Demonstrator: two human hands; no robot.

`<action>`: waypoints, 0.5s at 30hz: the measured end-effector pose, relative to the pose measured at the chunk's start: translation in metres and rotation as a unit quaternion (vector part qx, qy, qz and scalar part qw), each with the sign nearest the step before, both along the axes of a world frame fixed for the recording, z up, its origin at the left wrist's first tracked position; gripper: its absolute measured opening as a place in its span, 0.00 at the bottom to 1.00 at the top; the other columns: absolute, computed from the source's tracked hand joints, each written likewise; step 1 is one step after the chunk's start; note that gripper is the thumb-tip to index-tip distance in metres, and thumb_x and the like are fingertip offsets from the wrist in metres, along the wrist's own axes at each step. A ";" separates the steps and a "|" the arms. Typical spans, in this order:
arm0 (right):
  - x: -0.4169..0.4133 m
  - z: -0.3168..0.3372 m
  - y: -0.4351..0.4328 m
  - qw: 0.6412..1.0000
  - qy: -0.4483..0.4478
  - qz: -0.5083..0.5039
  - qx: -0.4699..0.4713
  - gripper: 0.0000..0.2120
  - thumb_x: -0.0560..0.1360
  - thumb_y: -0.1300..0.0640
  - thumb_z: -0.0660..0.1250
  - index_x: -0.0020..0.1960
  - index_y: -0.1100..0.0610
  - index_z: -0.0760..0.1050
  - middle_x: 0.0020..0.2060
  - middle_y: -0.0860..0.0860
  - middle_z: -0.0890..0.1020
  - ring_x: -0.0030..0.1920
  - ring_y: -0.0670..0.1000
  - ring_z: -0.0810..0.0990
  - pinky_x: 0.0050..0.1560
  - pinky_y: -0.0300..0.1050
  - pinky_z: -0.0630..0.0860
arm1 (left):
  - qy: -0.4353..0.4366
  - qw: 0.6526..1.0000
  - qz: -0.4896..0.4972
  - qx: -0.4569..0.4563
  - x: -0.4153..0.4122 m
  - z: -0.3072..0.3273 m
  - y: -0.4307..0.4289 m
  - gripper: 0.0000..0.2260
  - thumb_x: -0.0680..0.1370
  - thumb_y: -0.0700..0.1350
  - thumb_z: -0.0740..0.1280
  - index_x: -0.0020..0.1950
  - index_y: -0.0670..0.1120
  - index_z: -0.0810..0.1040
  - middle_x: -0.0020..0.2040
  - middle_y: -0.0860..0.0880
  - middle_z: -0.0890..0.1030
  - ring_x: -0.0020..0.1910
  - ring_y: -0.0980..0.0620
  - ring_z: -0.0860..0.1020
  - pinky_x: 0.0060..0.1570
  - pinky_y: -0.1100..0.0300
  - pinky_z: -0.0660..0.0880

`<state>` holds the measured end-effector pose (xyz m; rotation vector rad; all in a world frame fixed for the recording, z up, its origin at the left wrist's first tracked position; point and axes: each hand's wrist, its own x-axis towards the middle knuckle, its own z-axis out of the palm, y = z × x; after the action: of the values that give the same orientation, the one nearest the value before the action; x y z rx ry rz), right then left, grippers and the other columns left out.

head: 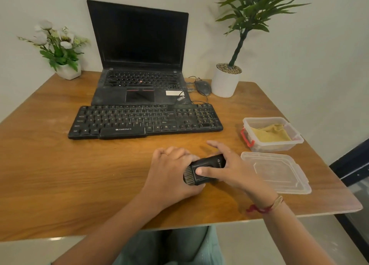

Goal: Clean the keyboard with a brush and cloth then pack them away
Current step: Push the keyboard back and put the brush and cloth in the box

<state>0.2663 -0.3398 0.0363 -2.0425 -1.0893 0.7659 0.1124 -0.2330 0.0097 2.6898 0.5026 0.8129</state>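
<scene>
Both hands meet on 1 black brush (pixel 207 167) at the near middle of the table (pixel 60 164). The left hand (pixel 171 170) curls its fingers round the bristle end. The right hand (pixel 227 166) grips the body, thumb pressed on top, index finger stretched out toward the far side.

The keyboard (pixel 143 121) lies beyond the hands, a strip of wood between them. Just right of the right hand lies the lid (pixel 279 172), and beyond it the open box (pixel 295 142) holding the yellow cloth (pixel 269 134), near the table's right edge. Both wrists cross the near edge.
</scene>
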 end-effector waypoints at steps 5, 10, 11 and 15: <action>-0.007 0.005 0.002 0.996 0.086 -0.018 0.022 0.39 0.58 0.45 0.80 0.65 0.42 0.68 0.48 0.54 0.77 0.39 0.47 0.79 0.31 0.38 0.77 | -0.010 1.000 -0.013 0.025 -0.004 0.003 0.003 0.21 0.66 0.67 0.65 0.50 0.54 0.81 0.45 0.58 0.79 0.46 0.55 0.75 0.53 0.53 0.60; -0.012 0.006 0.000 0.994 0.097 -0.017 0.051 0.31 0.62 0.53 0.79 0.59 0.40 0.68 0.43 0.57 0.78 0.30 0.43 0.76 0.29 0.39 0.75 | -0.015 0.999 -0.017 0.027 -0.005 0.003 0.003 0.22 0.64 0.68 0.65 0.49 0.54 0.82 0.44 0.59 0.79 0.45 0.55 0.75 0.55 0.52 0.60; -0.013 0.007 -0.001 0.993 0.100 -0.019 0.055 0.30 0.63 0.54 0.79 0.57 0.40 0.68 0.43 0.57 0.78 0.30 0.43 0.76 0.29 0.39 0.75 | -0.017 0.999 -0.017 0.028 -0.005 0.003 0.003 0.23 0.64 0.68 0.65 0.49 0.54 0.82 0.44 0.59 0.79 0.45 0.55 0.75 0.55 0.52 0.60; -0.020 0.010 -0.004 0.993 0.090 -0.040 0.071 0.29 0.64 0.57 0.79 0.57 0.43 0.67 0.42 0.56 0.77 0.30 0.44 0.77 0.28 0.38 0.76 | -0.020 0.999 -0.016 0.032 -0.004 0.003 0.004 0.23 0.64 0.68 0.65 0.49 0.54 0.82 0.44 0.59 0.79 0.45 0.55 0.76 0.56 0.52 0.60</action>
<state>0.2467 -0.3439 0.0459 -1.8476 -0.9287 0.7924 0.1080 -0.2293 0.0122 2.7266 0.4306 0.8867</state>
